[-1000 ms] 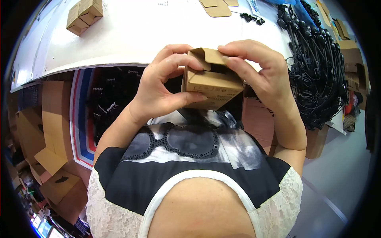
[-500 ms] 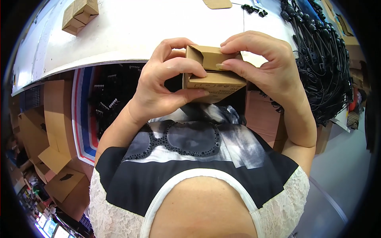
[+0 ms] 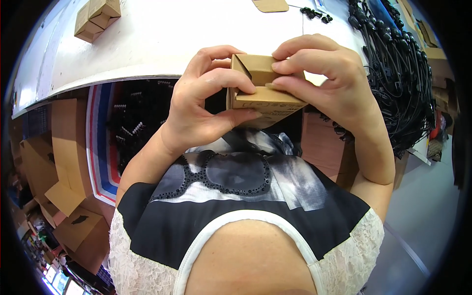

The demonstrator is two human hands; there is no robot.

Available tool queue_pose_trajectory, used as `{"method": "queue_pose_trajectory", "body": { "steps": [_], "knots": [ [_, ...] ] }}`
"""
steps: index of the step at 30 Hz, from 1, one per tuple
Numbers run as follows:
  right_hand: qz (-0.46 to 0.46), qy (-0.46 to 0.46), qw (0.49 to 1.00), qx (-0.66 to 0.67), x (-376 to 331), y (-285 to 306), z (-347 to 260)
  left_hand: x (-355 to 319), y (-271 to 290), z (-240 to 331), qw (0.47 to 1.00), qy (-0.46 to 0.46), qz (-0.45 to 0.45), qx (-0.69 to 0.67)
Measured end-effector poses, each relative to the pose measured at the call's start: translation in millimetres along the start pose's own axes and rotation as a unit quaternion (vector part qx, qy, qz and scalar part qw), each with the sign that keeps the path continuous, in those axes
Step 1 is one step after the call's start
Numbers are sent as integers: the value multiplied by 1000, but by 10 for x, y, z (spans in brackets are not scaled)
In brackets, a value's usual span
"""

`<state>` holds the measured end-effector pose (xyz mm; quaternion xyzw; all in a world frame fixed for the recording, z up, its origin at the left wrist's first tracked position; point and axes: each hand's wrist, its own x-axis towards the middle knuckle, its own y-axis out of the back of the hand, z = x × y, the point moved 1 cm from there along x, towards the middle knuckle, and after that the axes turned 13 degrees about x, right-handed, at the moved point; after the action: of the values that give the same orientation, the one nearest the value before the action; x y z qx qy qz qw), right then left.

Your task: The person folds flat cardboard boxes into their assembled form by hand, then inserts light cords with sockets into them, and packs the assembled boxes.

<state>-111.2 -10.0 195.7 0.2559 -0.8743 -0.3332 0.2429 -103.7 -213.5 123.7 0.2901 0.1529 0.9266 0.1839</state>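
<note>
A small brown cardboard box [image 3: 268,102] with dark print on its near side is held in front of my chest, over the table's near edge. My left hand [image 3: 209,93] grips its left end, thumb on the near side and fingers over the top and far side. At the top right of the box, my right hand [image 3: 319,71] pinches the cardboard flaps between thumb and fingers. The flap at the left end of the top stands partly raised, leaving a dark gap. The inside of the box is hidden.
Two closed brown boxes [image 3: 97,19] stand at the far left of the white table [image 3: 162,39]. A flat cardboard piece [image 3: 270,5] and small black parts [image 3: 316,14] lie at the back. Bundled black cables [image 3: 398,78] hang at the right. Below left sits a striped bag [image 3: 101,147] of black items.
My right fingers have shifted on the flaps, with the index fingertip now pressing at the box's top right. The left hand keeps its hold, and the box is nearly still.
</note>
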Motion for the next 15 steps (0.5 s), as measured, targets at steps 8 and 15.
{"method": "queue_pose_trajectory", "body": {
  "steps": [8,15],
  "knots": [
    [69,39,995,62,-146,-280,71,31,23,-9,995,53,43,-78],
    [97,63,991,73,-94,-326,101,52,125,-132,998,-24,6,-54]
  ]
}}
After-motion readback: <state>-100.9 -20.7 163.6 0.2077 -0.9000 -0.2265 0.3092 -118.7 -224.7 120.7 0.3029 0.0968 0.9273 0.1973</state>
